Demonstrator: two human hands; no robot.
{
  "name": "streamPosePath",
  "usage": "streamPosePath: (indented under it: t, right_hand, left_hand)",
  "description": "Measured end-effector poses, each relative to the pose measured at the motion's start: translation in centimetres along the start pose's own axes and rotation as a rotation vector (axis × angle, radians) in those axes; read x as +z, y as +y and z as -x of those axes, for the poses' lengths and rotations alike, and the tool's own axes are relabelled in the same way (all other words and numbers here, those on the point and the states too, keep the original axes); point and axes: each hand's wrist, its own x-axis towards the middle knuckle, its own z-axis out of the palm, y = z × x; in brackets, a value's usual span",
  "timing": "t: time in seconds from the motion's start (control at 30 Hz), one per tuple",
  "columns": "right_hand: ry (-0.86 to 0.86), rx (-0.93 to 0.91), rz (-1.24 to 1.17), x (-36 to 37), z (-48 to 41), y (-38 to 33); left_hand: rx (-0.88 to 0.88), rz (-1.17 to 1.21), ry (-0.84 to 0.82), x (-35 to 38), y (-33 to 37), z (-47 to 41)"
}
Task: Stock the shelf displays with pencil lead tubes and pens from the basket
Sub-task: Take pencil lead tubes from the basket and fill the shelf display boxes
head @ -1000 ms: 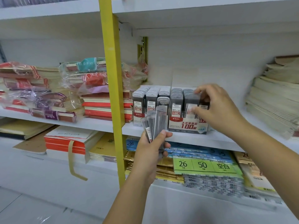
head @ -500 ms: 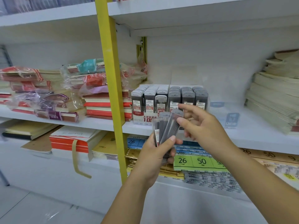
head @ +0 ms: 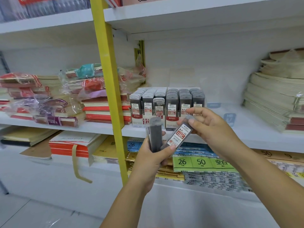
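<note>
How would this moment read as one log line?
left hand: holds lead tubes | right hand: pulling 0.7 tube | display box: nearly full

Your middle white shelf point(head: 246, 134) carries, left to right: wrapped notebook stacks point(head: 42, 102), red-edged books point(head: 105, 112) by the yellow upright point(head: 110, 89), two display boxes of lead tubes point(head: 167, 104) at centre, cream paper stacks point(head: 276, 99) far right. Lower shelf point(head: 205, 188): notebooks point(head: 69, 145) left, label sheets point(head: 202, 163) right.

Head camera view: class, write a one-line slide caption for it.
Left hand holds spare lead tubes while right hand draws one 0.7 tube before the shelf display.
</note>
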Motion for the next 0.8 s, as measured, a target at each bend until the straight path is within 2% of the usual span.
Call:
streamPosePath:
  t: [0.17,0.3,0.43,0.5,0.57,0.8]
  right_hand:
    - [0.021,0.005,-0.025,-0.2,-0.1,0.1]
    - [0.015,-0.033,0.113,0.0,-0.1,-0.1]
    - [0.337,-0.322,0.162,-1.4,-0.8,-3.0]
    - [0.42,-0.504,0.234,-2.6,-1.3,-4.4]
    - [0.44,-0.571,0.359,-3.4,-2.1,-4.7]
    - [0.265,-0.393,0.718,-4.5,-4.6,-2.3]
  left_hand:
    - [0.024,-0.017,-0.012,0.3,-0.1,0.1]
    - [-0.004,-0.024,-0.011,0.4,-0.4,-0.2]
    - [-0.053,0.079,-0.023,0.1,0.0,-0.6]
    - [-0.072,0.132,-0.006,0.0,0.2,-0.9]
    - [-0.059,0.105,0.009,0.0,0.3,-1.1]
    - [0.006,-0.028,0.002,0.0,0.2,-0.8]
